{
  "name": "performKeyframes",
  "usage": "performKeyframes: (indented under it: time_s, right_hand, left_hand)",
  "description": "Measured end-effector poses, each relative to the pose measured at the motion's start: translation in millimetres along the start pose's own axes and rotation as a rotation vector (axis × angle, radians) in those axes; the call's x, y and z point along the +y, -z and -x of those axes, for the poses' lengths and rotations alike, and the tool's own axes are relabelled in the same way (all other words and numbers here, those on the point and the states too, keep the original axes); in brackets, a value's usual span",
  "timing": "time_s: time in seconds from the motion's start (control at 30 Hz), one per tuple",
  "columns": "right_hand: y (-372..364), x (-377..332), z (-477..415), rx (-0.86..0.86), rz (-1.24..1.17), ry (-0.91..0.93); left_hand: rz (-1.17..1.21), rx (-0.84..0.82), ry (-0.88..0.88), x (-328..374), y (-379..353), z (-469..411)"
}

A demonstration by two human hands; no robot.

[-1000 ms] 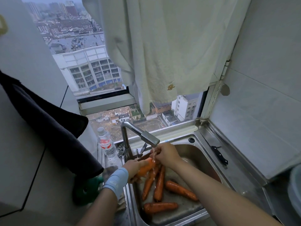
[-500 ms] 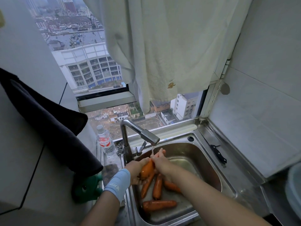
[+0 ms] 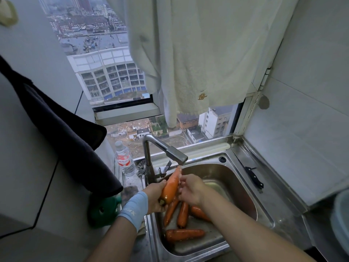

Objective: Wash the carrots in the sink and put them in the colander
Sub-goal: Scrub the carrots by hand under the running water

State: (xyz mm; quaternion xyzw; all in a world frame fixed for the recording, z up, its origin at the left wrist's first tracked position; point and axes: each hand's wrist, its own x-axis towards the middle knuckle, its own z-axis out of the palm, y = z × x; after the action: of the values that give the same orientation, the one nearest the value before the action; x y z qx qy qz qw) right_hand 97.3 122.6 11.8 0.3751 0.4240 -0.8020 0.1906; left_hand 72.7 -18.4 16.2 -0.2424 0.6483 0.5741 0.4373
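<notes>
My left hand, with a blue wristband, grips the thick end of an orange carrot that points up under the tap spout. My right hand touches the carrot's right side, fingers curved against it. Both hands hover over the steel sink. Several more carrots lie on the sink floor below the hands. No colander shows in this view.
A water bottle and a drain strainer stand left of the tap. A black-handled knife lies on the counter right of the sink. A green object sits under a dark cloth; a white towel hangs above.
The held carrot has tilted more upright, its tip now reaching the spout. My right hand slid down along its side.
</notes>
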Motion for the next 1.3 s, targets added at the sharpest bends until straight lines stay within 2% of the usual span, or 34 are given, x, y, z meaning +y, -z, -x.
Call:
performKeyframes:
  time_s: [0.07, 0.2, 0.27, 0.4, 0.47, 0.6, 0.7, 0.8, 0.83, 0.9, 1.0, 1.07, 1.23, 1.3]
  right_hand:
    - [-1, 6, -8, 0.036, 0.103, 0.011]
    - [-4, 4, -19, 0.160, 0.139, 0.050]
    - [-7, 0, -19, 0.252, 0.108, 0.059]
    - [0, 1, -50, 0.393, 0.128, 0.080]
    - [1, 5, -56, 0.390, 0.211, 0.071]
    - [-20, 11, 1, 0.328, 0.431, 0.088]
    - [-18, 8, 4, 0.383, 0.445, 0.143]
    - [-15, 0, -4, 0.470, 0.461, 0.091]
    - [-10, -2, -16, 0.483, 0.437, 0.105]
    - [-4, -3, -36, 0.423, 0.360, 0.126]
    - [-2, -1, -13, 0.169, 0.179, 0.150]
    - [1, -2, -5, 0.055, 0.170, 0.165]
    - [3, 0, -2, 0.075, 0.467, 0.297]
    - [5, 3, 0, 0.079, 0.541, 0.306]
  left_hand:
    - [-0.051, -0.014, -0.022, -1, -3, 0]
    - [-0.115, -0.121, -0.027, -4, -7, 3]
    - [-0.229, -0.189, -0.054, -4, -10, 3]
    - [-0.421, -0.135, -0.125, -1, -19, 5]
    - [-0.492, -0.105, -0.133, 2, -23, 7]
    - [-0.712, -0.037, -0.168, 9, -22, 5]
    - [-0.766, -0.097, -0.163, 9, -26, 8]
    - [-0.883, -0.115, -0.212, 11, -27, 13]
    - [-0.848, -0.129, -0.197, 12, -26, 13]
    - [-0.732, -0.170, -0.121, 14, -21, 12]
    - [-0.557, -0.215, -0.019, 9, -11, 9]
    - [-0.464, -0.249, 0.008, 4, -9, 5]
    - [-0.652, -0.184, 0.000, 7, -11, 3]
    - [-0.634, -0.118, 0.006, 16, -11, 1]
